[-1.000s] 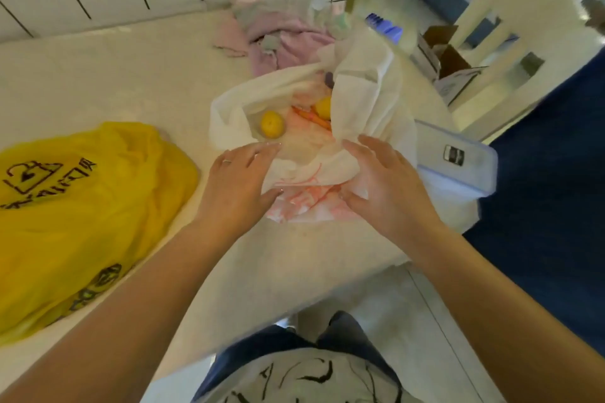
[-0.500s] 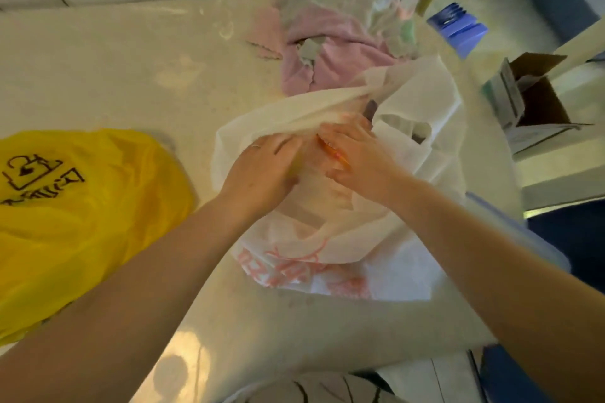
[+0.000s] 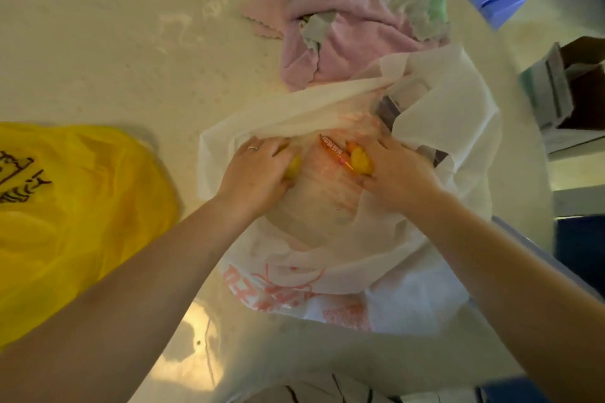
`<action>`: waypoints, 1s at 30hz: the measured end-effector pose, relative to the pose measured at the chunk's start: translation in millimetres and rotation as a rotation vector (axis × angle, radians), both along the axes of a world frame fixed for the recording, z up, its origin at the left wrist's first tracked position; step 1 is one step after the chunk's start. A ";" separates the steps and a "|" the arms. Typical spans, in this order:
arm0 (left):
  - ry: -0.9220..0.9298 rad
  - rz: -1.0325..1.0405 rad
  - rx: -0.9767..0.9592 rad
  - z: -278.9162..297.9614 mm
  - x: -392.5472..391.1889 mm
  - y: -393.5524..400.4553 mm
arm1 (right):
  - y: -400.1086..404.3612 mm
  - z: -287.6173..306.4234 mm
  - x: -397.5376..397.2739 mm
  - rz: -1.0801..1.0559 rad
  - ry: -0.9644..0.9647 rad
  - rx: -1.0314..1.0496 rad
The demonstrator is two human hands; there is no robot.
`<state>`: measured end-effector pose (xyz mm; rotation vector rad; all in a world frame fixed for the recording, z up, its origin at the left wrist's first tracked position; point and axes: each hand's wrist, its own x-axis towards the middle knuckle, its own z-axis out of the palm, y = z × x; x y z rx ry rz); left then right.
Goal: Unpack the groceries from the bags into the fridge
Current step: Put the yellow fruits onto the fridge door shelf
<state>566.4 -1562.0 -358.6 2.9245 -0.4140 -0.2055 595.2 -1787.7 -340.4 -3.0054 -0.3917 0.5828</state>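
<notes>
Two yellow fruits lie inside the open white bag [image 3: 442, 127] on the desk [image 3: 114, 59], one under each hand. The left hand [image 3: 258, 170] curls over the left fruit [image 3: 293, 168], gripping it, so only its edge shows. The right hand [image 3: 397, 173] holds the right fruit [image 3: 359, 160] under its fingers. Between them an orange packet [image 3: 335, 152] lies slantwise, its long axis running from upper left to lower right. A yellow bag [image 3: 82, 206] sits to the left, pink cloth [image 3: 343, 33] behind.
</notes>
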 end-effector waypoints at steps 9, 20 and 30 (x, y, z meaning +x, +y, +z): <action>0.101 0.021 -0.012 -3.2 -0.4 2.8 | 7.9 12.5 -2.7 -0.020 -0.002 0.100; -0.236 0.157 -0.318 69.1 -48.4 28.3 | 47.0 94.6 -50.3 -0.003 -0.268 0.249; -0.468 0.411 -0.330 108.4 -163.0 77.0 | 104.2 127.8 -123.7 0.283 -0.480 0.406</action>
